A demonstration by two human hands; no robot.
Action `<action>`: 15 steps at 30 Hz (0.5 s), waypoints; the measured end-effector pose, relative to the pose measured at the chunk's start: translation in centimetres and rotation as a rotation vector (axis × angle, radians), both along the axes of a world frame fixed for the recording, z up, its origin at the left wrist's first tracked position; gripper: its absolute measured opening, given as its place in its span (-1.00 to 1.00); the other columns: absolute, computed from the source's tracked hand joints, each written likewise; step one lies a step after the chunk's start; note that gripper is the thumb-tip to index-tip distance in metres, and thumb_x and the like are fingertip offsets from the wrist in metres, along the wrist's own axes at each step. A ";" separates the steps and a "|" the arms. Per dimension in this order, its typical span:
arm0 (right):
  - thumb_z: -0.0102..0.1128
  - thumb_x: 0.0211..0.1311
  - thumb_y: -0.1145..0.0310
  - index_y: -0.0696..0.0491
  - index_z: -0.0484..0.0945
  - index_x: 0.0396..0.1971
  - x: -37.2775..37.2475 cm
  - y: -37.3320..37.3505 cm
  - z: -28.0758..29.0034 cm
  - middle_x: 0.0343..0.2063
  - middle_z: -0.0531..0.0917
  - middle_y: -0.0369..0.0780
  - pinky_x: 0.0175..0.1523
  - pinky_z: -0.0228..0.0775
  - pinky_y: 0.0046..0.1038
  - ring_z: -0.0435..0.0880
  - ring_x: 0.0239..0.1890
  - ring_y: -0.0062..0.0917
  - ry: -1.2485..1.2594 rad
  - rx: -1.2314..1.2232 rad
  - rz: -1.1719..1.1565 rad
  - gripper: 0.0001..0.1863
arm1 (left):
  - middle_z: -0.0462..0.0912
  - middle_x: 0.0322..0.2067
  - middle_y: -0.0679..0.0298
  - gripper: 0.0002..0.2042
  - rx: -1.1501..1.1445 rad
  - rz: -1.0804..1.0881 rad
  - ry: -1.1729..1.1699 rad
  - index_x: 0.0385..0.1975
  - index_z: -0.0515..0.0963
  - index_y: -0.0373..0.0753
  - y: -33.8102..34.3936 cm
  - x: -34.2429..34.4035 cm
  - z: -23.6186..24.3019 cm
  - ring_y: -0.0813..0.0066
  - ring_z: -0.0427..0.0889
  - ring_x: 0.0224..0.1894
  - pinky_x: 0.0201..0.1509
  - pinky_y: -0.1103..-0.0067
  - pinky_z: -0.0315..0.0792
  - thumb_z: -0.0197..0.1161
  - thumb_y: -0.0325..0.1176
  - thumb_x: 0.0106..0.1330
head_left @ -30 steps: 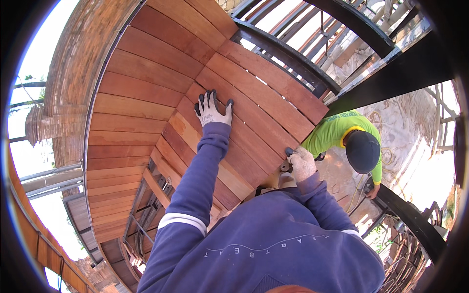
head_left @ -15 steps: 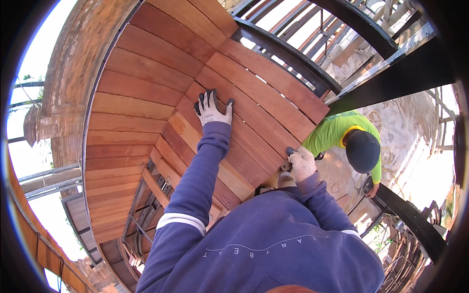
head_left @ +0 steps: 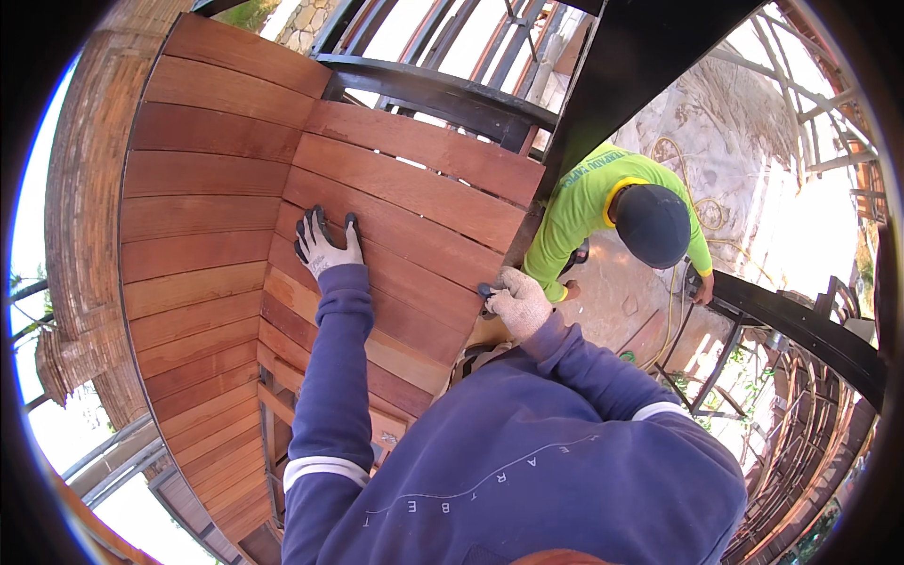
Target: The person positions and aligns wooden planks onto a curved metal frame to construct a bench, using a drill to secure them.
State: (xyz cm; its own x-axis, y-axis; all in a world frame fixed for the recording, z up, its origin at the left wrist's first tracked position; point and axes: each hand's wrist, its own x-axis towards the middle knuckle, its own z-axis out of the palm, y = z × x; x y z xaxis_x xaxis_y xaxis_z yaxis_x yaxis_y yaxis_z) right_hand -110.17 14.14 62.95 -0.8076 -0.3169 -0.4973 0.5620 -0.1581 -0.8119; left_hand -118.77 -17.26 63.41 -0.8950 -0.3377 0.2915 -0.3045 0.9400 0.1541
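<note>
flat, left hand (head_left: 325, 247) presses plank (head_left: 395, 226) — running left-right.

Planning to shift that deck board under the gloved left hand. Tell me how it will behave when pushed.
The board is long, thick and straight, so it will probably stay stiff and feel heavy. It lies tight between neighbouring boards, so it should slide lengthwise, not sideways or roll. The left hand lies flat on it; its smooth finish may let the glove slip.

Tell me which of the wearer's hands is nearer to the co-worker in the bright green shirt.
Right. The right hand grips the plank ends at the deck's edge, just beside the co-worker. The left hand lies flat on the wooden planks, farther away.
</note>
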 end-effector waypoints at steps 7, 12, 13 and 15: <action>0.12 0.19 0.42 0.19 0.45 -0.42 0.4 -0.3 -0.4 -0.52 0.53 -0.24 -0.28 0.42 -0.46 0.52 -0.43 -0.59 0.075 0.043 -0.015 -0.86 | 0.41 0.30 0.10 -0.42 0.020 -0.021 -0.008 0.26 0.42 -0.20 0.0 0.1 0.5 0.11 0.24 0.41 0.50 0.22 -0.02 0.25 -0.01 0.34; 0.10 0.18 0.42 0.22 0.49 -0.41 0.4 -0.3 -0.8 -0.52 0.54 -0.21 -0.26 0.43 -0.42 0.55 -0.41 -0.54 0.095 0.105 0.017 -0.85 | 0.41 0.30 0.08 -0.42 0.007 -0.030 -0.005 0.27 0.42 -0.21 -0.1 0.2 0.2 0.08 0.24 0.40 0.50 0.22 -0.01 0.25 -0.01 0.34; 0.09 0.18 0.42 0.22 0.50 -0.39 0.4 -0.3 -0.6 -0.52 0.54 -0.20 -0.25 0.43 -0.42 0.55 -0.41 -0.53 0.095 0.076 -0.006 -0.85 | 0.41 0.30 0.08 -0.42 0.009 -0.032 -0.005 0.26 0.42 -0.22 -0.1 0.2 0.2 0.08 0.24 0.40 0.50 0.22 -0.01 0.25 -0.01 0.34; 0.09 0.18 0.42 0.22 0.51 -0.36 0.3 -0.3 0.2 -0.51 0.55 -0.19 -0.25 0.43 -0.41 0.56 -0.40 -0.53 0.093 0.020 -0.049 -0.84 | 0.41 0.30 0.08 -0.42 0.002 -0.037 0.003 0.26 0.42 -0.22 -0.1 0.2 0.2 0.08 0.24 0.40 0.50 0.22 -0.01 0.25 -0.01 0.34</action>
